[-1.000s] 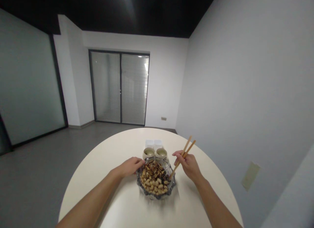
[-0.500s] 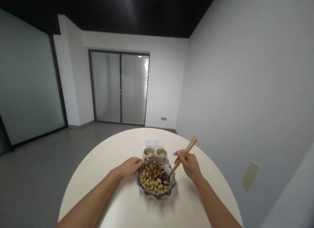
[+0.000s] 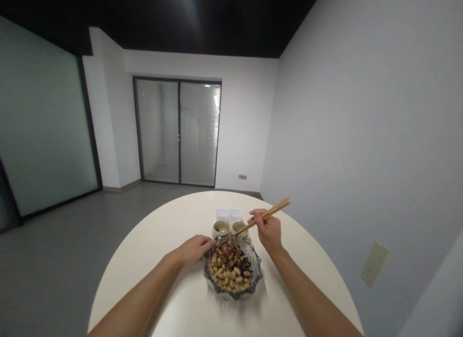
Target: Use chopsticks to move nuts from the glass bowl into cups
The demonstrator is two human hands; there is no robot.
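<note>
Left of the glass bowl (image 3: 256, 265), the left hand (image 3: 193, 249) is laid with its fingertips against the rim; whether the rim is being pinched cannot be told. The bowl is set on the white table (image 3: 188, 303). It is likely to be heavy, hard and slick, and could be chipped by a bump, so it is best held by its bumpy rim. Inside the bowl, long brown nuts (image 3: 229, 255) are heaped at the back, pale nuts (image 3: 235, 277) at the front and dark bits (image 3: 246, 265) on the right. All should be light and hard; the pale ones might be dropped easily and are best pinched around the middle. Behind the bowl's right side, thin chopsticks (image 3: 280, 208), probably light and stiff, are gripped by the curled fingers of the right hand (image 3: 265, 228).

Behind the bowl, the bottoms of the left cup (image 3: 221, 229) and right cup (image 3: 240, 227) are hidden. Farther behind it, two white boxes (image 3: 222, 215) are partly covered. Whether anything is held by the chopstick tips cannot be made out.
</note>
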